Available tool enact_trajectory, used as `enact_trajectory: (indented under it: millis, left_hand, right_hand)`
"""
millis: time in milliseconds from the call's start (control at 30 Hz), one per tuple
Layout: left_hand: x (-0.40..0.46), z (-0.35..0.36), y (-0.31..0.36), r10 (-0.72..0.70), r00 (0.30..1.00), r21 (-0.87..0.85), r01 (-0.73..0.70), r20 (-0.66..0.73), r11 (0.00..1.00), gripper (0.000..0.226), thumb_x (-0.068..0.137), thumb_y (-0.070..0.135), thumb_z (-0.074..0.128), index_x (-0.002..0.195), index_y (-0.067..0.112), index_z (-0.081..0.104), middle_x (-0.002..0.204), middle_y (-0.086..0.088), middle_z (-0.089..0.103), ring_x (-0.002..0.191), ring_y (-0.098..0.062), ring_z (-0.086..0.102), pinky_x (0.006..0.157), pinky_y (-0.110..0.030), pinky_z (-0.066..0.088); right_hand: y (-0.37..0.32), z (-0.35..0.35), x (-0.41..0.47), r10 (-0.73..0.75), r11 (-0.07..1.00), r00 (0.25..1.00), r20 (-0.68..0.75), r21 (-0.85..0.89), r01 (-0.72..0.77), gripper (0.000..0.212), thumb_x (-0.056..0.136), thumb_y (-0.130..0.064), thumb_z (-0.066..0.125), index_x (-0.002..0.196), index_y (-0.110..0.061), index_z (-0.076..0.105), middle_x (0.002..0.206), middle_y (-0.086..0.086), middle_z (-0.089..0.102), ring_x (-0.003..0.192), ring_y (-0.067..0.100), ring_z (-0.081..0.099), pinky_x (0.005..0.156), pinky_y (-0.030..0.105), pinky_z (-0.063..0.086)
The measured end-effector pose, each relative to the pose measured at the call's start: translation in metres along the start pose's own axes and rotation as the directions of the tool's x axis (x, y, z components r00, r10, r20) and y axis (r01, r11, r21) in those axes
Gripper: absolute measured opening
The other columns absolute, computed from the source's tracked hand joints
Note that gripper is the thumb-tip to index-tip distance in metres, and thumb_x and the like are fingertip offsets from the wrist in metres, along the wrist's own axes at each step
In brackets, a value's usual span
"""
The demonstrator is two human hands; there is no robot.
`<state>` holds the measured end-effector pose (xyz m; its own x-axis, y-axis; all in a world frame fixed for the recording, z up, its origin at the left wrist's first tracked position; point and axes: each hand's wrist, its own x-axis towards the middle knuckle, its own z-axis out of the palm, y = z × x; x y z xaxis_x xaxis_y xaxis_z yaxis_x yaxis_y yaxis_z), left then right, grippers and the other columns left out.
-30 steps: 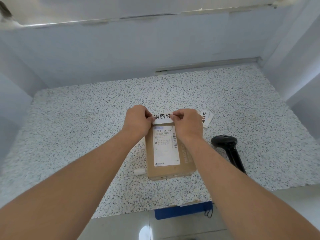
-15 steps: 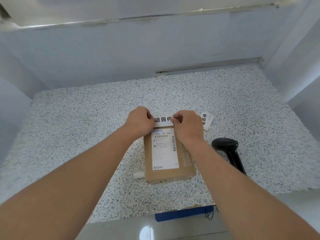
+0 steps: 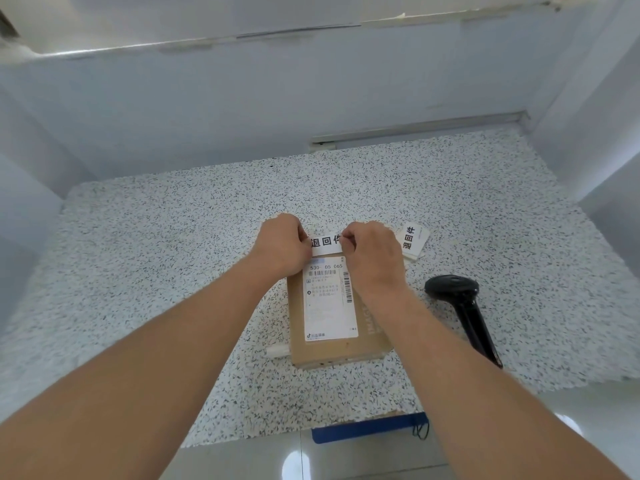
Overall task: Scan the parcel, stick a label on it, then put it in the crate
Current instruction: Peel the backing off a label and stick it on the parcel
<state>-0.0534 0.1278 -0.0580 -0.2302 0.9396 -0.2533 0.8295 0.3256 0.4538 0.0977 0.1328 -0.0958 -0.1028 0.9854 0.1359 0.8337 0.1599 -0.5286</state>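
Observation:
A brown cardboard parcel with a white shipping slip lies flat near the front of the speckled counter. Above its far end a white label with black characters is stretched between my two hands. My left hand pinches the label's left end and my right hand pinches its right end, both with fingers curled. The hands cover the parcel's far edge. A black handheld scanner lies on the counter to the right of the parcel.
More white labels lie just right of my right hand. A small white tube sticks out at the parcel's left front corner. A blue crate edge shows below the counter's front edge. Walls close the counter on three sides.
Both hands, still pinching the label, stay over the parcel's far end with only slight shifts. The parcel and scanner have not moved.

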Motion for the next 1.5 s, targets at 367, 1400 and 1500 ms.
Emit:
enact_trajectory:
  millis: [367, 1400, 1500]
  left_hand:
    - [0.000, 0.003, -0.002, 0.011, 0.999, 0.001, -0.011, -0.038, 1.000, 0.015, 0.097, 0.021, 0.066, 0.083, 0.015, 0.068, 0.088, -0.004, 0.071, 0.077, -0.018, 0.062, 0.058, -0.022, 0.042]
    - [-0.017, 0.027, -0.026, -0.174, 0.927, -0.282, 0.078, -0.332, 0.956, 0.027, 0.095, 0.036, 0.067, 0.097, 0.012, 0.056, 0.076, 0.004, 0.058, 0.068, -0.007, 0.054, 0.055, -0.026, 0.040]
    - [-0.024, 0.030, -0.027, -0.182, 0.938, -0.310, 0.086, -0.296, 0.947, 0.042, 0.087, 0.051, 0.071, 0.100, 0.016, 0.052, 0.082, 0.002, 0.062, 0.074, -0.015, 0.062, 0.058, -0.033, 0.048]
  right_hand:
    - [0.000, 0.001, -0.002, 0.087, 0.996, 0.995, -0.046, 0.032, -0.086, 0.018, 0.097, -0.023, 0.070, 0.108, -0.009, 0.074, 0.101, 0.008, 0.066, 0.098, 0.025, 0.060, 0.079, 0.027, 0.041]
    - [0.013, -0.009, 0.009, 0.450, 0.753, 0.878, 0.160, 0.462, -0.470, 0.026, 0.091, -0.040, 0.077, 0.094, -0.020, 0.061, 0.092, -0.004, 0.068, 0.081, 0.011, 0.067, 0.060, 0.026, 0.047]
    - [0.011, -0.015, 0.005, 0.422, 0.755, 0.885, 0.197, 0.465, -0.464, 0.037, 0.082, -0.040, 0.087, 0.097, -0.018, 0.061, 0.089, -0.006, 0.066, 0.078, 0.007, 0.064, 0.057, 0.022, 0.043]
